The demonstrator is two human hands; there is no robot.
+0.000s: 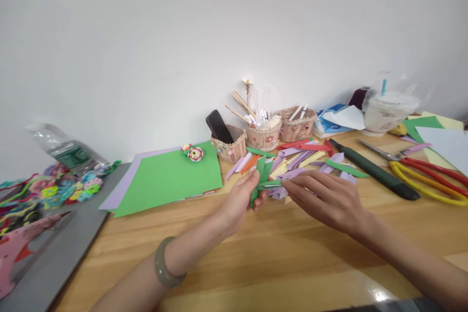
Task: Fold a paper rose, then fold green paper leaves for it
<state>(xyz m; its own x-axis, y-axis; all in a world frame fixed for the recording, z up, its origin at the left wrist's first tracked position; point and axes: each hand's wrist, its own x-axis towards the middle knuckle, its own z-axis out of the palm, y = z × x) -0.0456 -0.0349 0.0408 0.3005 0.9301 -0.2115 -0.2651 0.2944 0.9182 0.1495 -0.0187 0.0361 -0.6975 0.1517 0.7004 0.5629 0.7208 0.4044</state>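
Green folded paper strips (pixel 263 171), crossing one another, are pinched between the thumb and fingers of my left hand (pixel 245 194). One green strip sticks out sideways, and the fingertips of my right hand (pixel 325 197) are closed on its end. Both hands are raised over the wooden table (pixel 226 263). Just behind them lies a spread of loose folded strips (pixel 292 161) in purple, yellow, red and green. My fingers hide part of the green piece.
Green paper sheets (pixel 171 175) lie left, with small paper flowers (pixel 195 154) on top. Decorated baskets (pixel 263 137) line the wall, one holding a phone (pixel 219 126). A cutter (pixel 376 168), scissors (pixel 409 170) and a cup (pixel 387 112) are right; a bottle (pixel 69 151) and glue gun (pixel 22 248) left.
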